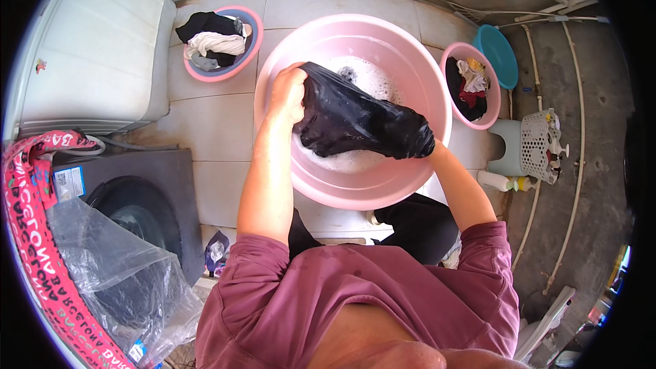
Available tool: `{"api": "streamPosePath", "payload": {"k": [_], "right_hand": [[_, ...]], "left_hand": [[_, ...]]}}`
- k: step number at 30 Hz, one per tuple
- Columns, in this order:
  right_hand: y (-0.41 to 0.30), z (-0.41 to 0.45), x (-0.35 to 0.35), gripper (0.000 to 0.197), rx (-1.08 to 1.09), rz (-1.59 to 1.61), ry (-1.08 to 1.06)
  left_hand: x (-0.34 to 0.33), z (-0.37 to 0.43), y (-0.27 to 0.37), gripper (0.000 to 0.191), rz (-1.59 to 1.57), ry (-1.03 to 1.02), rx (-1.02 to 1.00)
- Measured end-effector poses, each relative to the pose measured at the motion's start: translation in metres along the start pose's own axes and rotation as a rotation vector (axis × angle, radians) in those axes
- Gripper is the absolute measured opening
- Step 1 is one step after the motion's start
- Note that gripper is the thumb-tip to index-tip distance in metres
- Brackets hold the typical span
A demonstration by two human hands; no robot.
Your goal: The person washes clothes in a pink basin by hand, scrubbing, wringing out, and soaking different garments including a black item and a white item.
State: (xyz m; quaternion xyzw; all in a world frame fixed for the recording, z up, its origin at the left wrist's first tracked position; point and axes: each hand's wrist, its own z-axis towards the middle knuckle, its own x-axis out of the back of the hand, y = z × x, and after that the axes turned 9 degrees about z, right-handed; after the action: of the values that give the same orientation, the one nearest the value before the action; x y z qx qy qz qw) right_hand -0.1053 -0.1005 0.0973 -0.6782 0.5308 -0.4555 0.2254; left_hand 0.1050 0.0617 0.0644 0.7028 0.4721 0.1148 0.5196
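Note:
A wet black garment is stretched over a large pink basin. My left hand grips its upper left end near the basin's left rim. At the other end, the cloth covers my right hand so that little more than the wrist shows; its fingers are hidden. Below the garment, white suds float in the basin, and a small dark patch of cloth pokes through them.
Clothes fill a pink-rimmed basin at left and a smaller pink basin at right. Behind the latter leans a teal basin. A pale stool, perforated basket and white bottle stand right. A front-loading washing machine is at left.

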Motion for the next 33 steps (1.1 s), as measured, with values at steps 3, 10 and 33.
{"api": "streamPosePath", "payload": {"k": [3, 10, 33], "right_hand": [[0.055, 0.009, -0.012, 0.027, 0.280, 0.508, -0.005], [0.007, 0.019, -0.006, 0.027, 0.039, 0.107, 0.220], [-0.078, -0.012, 0.076, 0.035, 0.474, 1.453, 0.461]], "left_hand": [[0.004, -0.001, 0.012, 0.022, -0.273, 0.071, 0.082], [-0.014, -0.010, 0.014, 0.027, -0.466, -0.063, 0.201], [-0.015, -0.038, 0.021, 0.038, 0.566, -0.446, -0.182]]}}
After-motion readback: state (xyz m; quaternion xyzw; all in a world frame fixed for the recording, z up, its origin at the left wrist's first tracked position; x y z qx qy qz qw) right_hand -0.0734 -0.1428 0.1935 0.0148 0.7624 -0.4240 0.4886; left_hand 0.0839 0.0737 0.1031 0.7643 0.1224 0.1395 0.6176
